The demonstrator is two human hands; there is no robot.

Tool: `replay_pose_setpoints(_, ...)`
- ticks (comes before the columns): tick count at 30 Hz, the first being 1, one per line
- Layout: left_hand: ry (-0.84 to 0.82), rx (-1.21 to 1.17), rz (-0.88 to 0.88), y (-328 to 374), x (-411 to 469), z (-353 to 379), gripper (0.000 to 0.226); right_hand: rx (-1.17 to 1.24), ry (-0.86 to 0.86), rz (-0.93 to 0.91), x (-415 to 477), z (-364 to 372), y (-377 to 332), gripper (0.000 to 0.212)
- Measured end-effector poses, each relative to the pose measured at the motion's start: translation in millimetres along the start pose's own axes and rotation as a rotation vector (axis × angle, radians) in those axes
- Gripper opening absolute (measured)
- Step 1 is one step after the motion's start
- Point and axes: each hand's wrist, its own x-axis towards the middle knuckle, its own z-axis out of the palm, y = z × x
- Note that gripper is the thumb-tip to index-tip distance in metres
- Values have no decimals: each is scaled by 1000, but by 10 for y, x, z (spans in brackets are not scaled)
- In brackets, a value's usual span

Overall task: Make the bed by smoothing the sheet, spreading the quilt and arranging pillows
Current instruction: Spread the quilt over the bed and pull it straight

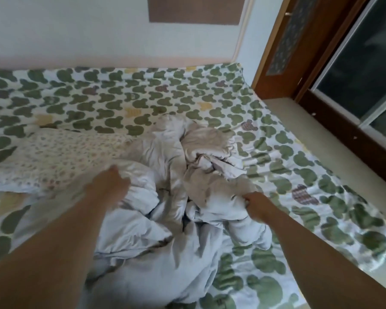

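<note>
quilt lay bunched mid-frame on the sheet | right grip clenched a quilt fold, likely to pull it open | left grip blurred at the heap, hold untellable | pillow lay centre-left, unarranged

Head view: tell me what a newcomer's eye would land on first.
The crumpled pale quilt heaped mid-bed stands out first, against the sheet printed with green mouse-head shapes. The right grip, a bare hand, clutches a fold at the heap's right side. The blurred left grip is at the heap's left side, beside a spotted pillow.
</note>
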Motion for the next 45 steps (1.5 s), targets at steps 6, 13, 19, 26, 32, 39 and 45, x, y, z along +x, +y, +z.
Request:
replay_pose_setpoints(6, -381, -461, 81, 1241, -367, 704, 78, 55, 45, -180, -24, -280, 204, 32)
replay_pose_setpoints(13, -564, -989, -244, 2385, -542, 1530, 20, 81, -137, -153, 27, -871, 985, 31)
replay_pose_setpoints(19, -350, -765, 139, 3358, -920, 1823, 19, 526, -132, 213, 568, -1298, 1718, 21)
replay_pose_setpoints(26, -542, -540, 339, 3674, -1259, 2039, 30, 307, -430, 58, 945, -1059, 1507, 30)
replay_pose_setpoints(32, -758, -833, -99, 3399, -1110, 1998, 26, 499, -306, 39, 914, -894, 1616, 11)
replay_pose_setpoints(39, -448, -707, -55, 3421, -720, 1979, 51, 296, -604, -22, 604, -989, 1749, 57)
replay_pose_setpoints(45, -713, -522, 225, 3481, -1007, 1888, 45, 651, -481, 285, 617, -1001, 1783, 40)
